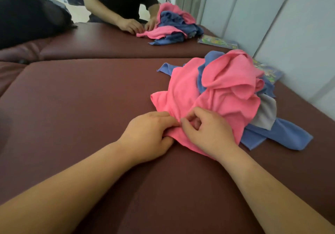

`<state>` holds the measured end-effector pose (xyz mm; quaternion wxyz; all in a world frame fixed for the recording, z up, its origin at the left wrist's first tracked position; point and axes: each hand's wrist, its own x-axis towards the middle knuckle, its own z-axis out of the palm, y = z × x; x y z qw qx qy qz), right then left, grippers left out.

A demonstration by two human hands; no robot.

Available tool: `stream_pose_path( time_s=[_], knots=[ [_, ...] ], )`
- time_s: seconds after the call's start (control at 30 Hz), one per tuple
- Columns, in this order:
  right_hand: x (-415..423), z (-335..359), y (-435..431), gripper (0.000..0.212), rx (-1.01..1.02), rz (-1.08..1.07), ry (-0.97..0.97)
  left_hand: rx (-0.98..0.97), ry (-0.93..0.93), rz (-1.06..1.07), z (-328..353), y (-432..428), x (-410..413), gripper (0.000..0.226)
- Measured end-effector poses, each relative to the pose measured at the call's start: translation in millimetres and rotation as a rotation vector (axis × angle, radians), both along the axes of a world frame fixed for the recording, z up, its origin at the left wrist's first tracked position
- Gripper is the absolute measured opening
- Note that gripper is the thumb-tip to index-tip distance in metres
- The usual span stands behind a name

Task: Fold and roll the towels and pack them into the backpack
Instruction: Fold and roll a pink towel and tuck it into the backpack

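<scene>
A heap of pink, blue and grey towels (pixel 230 88) lies on the maroon padded surface (pixel 81 98) to the right of centre. The nearest pink towel (pixel 181 96) spreads toward me. My left hand (pixel 148 136) grips its near edge, thumb under the cloth and fingers on top. My right hand (pixel 208 130) pinches the same edge right beside it, fingers curled. A blue towel (pixel 279 136) sticks out from under the heap at the right. No backpack can be made out for certain.
Across the surface another person (pixel 119 0) handles a second heap of pink and blue towels (pixel 174 25). A dark bulky object (pixel 30 18) sits at the far left. Colourful flat packets (pixel 217 41) lie by the pale wall panels (pixel 272 16) on the right.
</scene>
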<state>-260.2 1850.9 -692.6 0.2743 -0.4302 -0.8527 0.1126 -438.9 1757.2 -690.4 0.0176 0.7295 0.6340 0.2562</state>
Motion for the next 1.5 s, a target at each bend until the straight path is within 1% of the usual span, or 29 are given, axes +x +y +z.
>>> stream_pose_path(
  time_s=[0.23,0.4,0.47,0.53,0.6,0.67,0.73,0.77,0.8,0.83,0.9,0.93,0.97,1.03,1.1,1.13,1.2,1.23,1.27,1.33,1.43,1.5],
  knots=[
    [3.1,-6.6,-3.5,0.02,0.029,0.037,0.067,0.02,-0.126,0.006,-21.6,-9.8,-4.3,0.042],
    [-3.3,-7.4,-3.9,0.022,0.019,-0.02,-0.006,0.041,-0.129,0.014,-28.0,-10.8,-2.9,0.042],
    [-2.6,-4.6,-8.1,0.023,0.017,-0.008,-0.04,0.045,-0.124,0.026,-24.2,-13.6,-1.0,0.041],
    [2.3,-2.7,-14.8,0.026,0.011,0.022,-0.03,0.013,-0.114,0.017,-18.8,-21.7,1.7,0.042],
    [4.4,1.5,-25.2,0.036,-0.042,0.048,0.006,-0.017,-0.093,-0.005,-13.6,-32.2,0.1,0.044],
    [2.8,7.5,-39.1,0.053,-0.125,0.102,0.01,-0.033,-0.05,-0.001,-9.4,-42.8,-5.8,0.043],
    [-5.5,14.3,-55.2,0.072,-0.16,0.203,-0.117,-0.033,0.021,0.045,-3.9,-57.9,-18.2,0.042],
    [-10.2,16.7,-63.2,0.076,-0.146,0.25,-0.176,-0.03,0.043,0.067,0.2,-67.4,-25.8,0.039],
    [-14.6,18.7,-71.5,0.071,-0.112,0.28,-0.199,-0.032,0.038,0.089,5.6,-77.2,-34.7,0.034],
    [-19.0,20.8,-79.9,0.059,-0.055,0.288,-0.18,-0.042,0.008,0.121,12.6,-87.8,-44.5,0.029],
    [-25.2,26.1,-91.8,0.031,0.186,0.25,-0.076,-0.031,-0.064,0.196,27.6,-107.1,-64.7,0.022],
    [-27.8,30.4,-95.3,0.027,0.311,0.214,-0.023,0.007,-0.099,0.239,35.3,-114.9,-74.2,0.019],
    [-29.8,35.7,-96.7,0.027,0.38,0.176,0.032,0.062,-0.141,0.282,43.5,-121.1,-82.2,0.016],
    [-34.8,45.8,-92.4,0.033,0.356,0.076,0.125,0.155,-0.216,0.358,58.8,-127.9,-93.7,0.011],
    [-37.1,48.7,-81.8,0.041,0.265,-0.032,0.091,0.185,-0.309,0.431,64.0,-129.4,-93.1,0.009],
    [-36.4,43.5,-76.8,0.041,0.191,-0.06,0.059,0.179,-0.377,0.441,62.7,-128.5,-88.9,0.013],
    [-32.2,30.7,-68.1,0.033,0.056,-0.046,0.078,0.108,-0.504,0.351,54.2,-121.1,-75.9,0.018],
    [-28.8,27.7,-64.2,0.029,-0.011,-0.024,0.104,0.063,-0.517,0.283,48.3,-114.6,-68.3,0.02],
    [-25.6,24.5,-58.8,0.026,-0.022,-0.012,0.121,0.017,-0.492,0.222,41.4,-106.4,-61.8,0.022],
    [-20.2,19.3,-48.1,0.025,0.052,-0.016,0.112,-0.063,-0.438,0.16,31.6,-87.7,-50.8,0.027],
    [-20.7,20.3,-38.0,0.026,0.095,-0.024,0.097,-0.093,-0.409,0.176,25.5,-60.7,-37.8,0.028],
    [-21.1,21.5,-33.2,0.027,0.097,-0.001,0.082,-0.131,-0.368,0.199,21.2,-50.1,-32.8,0.036]
  ],
)
